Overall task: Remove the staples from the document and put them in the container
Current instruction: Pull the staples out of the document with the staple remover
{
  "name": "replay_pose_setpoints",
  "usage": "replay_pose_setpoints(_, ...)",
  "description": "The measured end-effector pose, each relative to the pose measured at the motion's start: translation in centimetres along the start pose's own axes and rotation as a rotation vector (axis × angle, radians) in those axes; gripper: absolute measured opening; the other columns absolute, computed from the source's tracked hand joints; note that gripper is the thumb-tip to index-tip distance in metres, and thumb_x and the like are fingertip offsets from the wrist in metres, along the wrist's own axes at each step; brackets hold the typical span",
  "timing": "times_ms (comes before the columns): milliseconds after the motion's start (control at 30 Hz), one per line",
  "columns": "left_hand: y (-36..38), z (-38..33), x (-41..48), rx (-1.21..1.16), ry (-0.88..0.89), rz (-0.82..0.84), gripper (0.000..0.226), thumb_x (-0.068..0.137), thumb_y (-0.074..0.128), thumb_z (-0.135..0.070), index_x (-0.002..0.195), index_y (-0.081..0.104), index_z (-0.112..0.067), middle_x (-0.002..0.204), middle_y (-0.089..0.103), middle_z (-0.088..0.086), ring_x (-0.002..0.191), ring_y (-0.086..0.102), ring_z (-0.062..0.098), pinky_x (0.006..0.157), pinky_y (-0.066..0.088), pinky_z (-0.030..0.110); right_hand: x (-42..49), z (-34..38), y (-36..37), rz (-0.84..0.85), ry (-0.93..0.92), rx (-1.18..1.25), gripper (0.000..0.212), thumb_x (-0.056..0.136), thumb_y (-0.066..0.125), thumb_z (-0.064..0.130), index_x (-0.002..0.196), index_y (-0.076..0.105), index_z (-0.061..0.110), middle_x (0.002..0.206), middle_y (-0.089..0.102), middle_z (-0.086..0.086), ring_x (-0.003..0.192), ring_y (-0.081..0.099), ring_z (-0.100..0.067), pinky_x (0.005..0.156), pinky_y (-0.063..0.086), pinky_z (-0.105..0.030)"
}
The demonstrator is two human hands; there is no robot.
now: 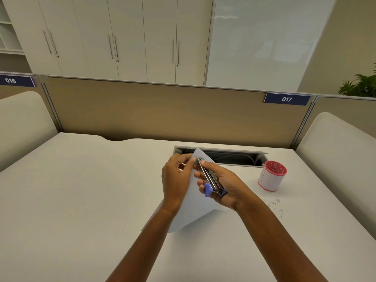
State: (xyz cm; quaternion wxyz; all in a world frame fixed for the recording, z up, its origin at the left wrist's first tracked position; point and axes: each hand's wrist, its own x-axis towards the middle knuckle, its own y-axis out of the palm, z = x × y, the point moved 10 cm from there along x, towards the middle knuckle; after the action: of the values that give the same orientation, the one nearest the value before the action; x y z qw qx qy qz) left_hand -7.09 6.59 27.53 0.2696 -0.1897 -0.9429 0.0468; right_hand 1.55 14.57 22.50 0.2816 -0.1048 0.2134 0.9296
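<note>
Step in hand, as judged: prying a staple out of the document (195,212) at its top corner. Holding the document lifted and tilted off the table (81,190), lower edge seemingly down on it, between the two forearms. Pinching the top corner with left hand (179,178) fingers (190,159). Gripping a metal staple tool (209,178) with a blue end piece in right hand (225,184), fingers (211,165) curled round it, nose set against that same corner just beside the left fingertips. Cannot tell whether a staple sits in the nose: too small.

Red-and-white container (271,178) upright on the table to the right, apart from both hands, near the right end of the open cable slot (234,157). Loose staples (277,206) scattered on the table just in front of the container, not in it. Inside of container not visible. Probably partway: several staples out, none confirmed binned.

Next move calling for: levering the staple free without tearing the corner, with a firm left pinch. Then carrying it right, dropping it into the container, and gathering the scattered ones too.
</note>
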Motion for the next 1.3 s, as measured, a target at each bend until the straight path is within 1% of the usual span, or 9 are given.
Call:
replay_pose_setpoints(300,0.5,0.2,0.2,-0.014,0.0,0.058,0.019,0.088,0.055,-0.015,0.094,0.067,-0.001,0.092,0.068,0.015,0.07,0.054,0.009,0.065,0.042,0.01,-0.3,0.6,-0.1,-0.004,-0.038,-0.038,0.029,0.093,0.044,0.029,0.082,0.063,0.01,0.051,0.069,0.0,0.04,0.06,-0.01,0.042,0.053,-0.018)
replay_pose_setpoints(400,0.5,0.1,0.2,-0.033,0.001,0.055,0.019,0.087,0.056,-0.013,0.094,0.067,0.001,0.092,0.069,0.017,0.073,0.056,0.012,0.067,0.044,0.011,-0.4,0.6,-0.1,-0.008,-0.032,-0.062,0.028,0.093,0.044,0.029,0.082,0.063,0.011,0.051,0.069,0.001,0.04,0.061,-0.011,0.042,0.053,-0.018)
replay_pose_setpoints(500,0.2,-0.1,0.1,-0.016,0.032,0.02,0.018,0.086,0.056,-0.011,0.094,0.067,0.001,0.09,0.069,0.017,0.075,0.057,0.015,0.063,0.044,0.003,-0.5,0.4,0.0,-0.026,-0.01,-0.061,0.028,0.093,0.046,0.029,0.081,0.063,0.011,0.051,0.07,0.0,0.04,0.062,-0.011,0.041,0.053,-0.018)
replay_pose_setpoints(600,-0.1,-0.5,-0.1,-0.003,0.064,-0.005,0.017,0.086,0.057,-0.01,0.093,0.067,0.002,0.088,0.069,0.017,0.072,0.057,0.015,0.064,0.043,0.0,-0.6,0.3,0.0,-0.041,0.003,-0.042,0.026,0.092,0.048,0.029,0.082,0.062,0.01,0.052,0.07,-0.001,0.039,0.062,-0.012,0.04,0.052,-0.018)
replay_pose_setpoints(767,0.0,-0.1,0.0,-0.057,0.028,0.013,0.017,0.085,0.057,-0.009,0.094,0.067,0.002,0.088,0.069,0.016,0.071,0.058,0.013,0.063,0.046,0.003,-0.6,0.1,0.2,-0.073,0.009,-0.007,0.026,0.092,0.049,0.027,0.08,0.061,0.008,0.05,0.07,-0.003,0.038,0.062,-0.012,0.04,0.053,-0.019)
replay_pose_setpoints(867,-0.1,0.2,0.0,-0.072,0.012,0.007,0.017,0.085,0.058,-0.009,0.093,0.068,0.002,0.087,0.069,0.016,0.069,0.057,0.008,0.062,0.046,0.003,-0.6,-0.1,0.3,-0.095,0.0,0.001,0.026,0.092,0.048,0.026,0.078,0.06,0.009,0.047,0.068,-0.002,0.036,0.061,-0.011,0.04,0.053,-0.019)
replay_pose_setpoints(1000,-0.7,0.1,-0.4,-0.034,0.05,-0.035,0.017,0.084,0.06,-0.008,0.092,0.068,0.004,0.086,0.069,0.019,0.068,0.056,0.012,0.063,0.044,0.0,-0.7,-0.1,0.7,-0.115,-0.019,-0.021,0.027,0.092,0.047,0.025,0.075,0.058,0.008,0.043,0.066,0.0,0.035,0.061,-0.011,0.039,0.053,-0.019)
replay_pose_setpoints(1167,-1.0,-0.6,-0.7,0.003,0.14,-0.059,0.013,0.081,0.063,-0.005,0.088,0.069,0.004,0.08,0.069,0.019,0.065,0.052,-0.003,0.063,0.043,-0.004,-0.8,0.1,0.9,-0.147,-0.06,-0.067,0.027,0.092,0.046,0.025,0.073,0.057,0.01,0.04,0.065,0.002,0.035,0.061,-0.011,0.039,0.053,-0.019)
replay_pose_setpoints(1300,-0.7,-1.2,-0.9,0.016,0.184,-0.048,0.013,0.08,0.063,-0.006,0.089,0.069,0.003,0.079,0.069,0.017,0.066,0.051,-0.004,0.065,0.042,-0.004,-0.8,0.1,0.8,-0.169,-0.066,-0.072,0.03,0.093,0.045,0.026,0.071,0.056,0.009,0.039,0.064,0.003,0.035,0.061,-0.011,0.04,0.053,-0.019)
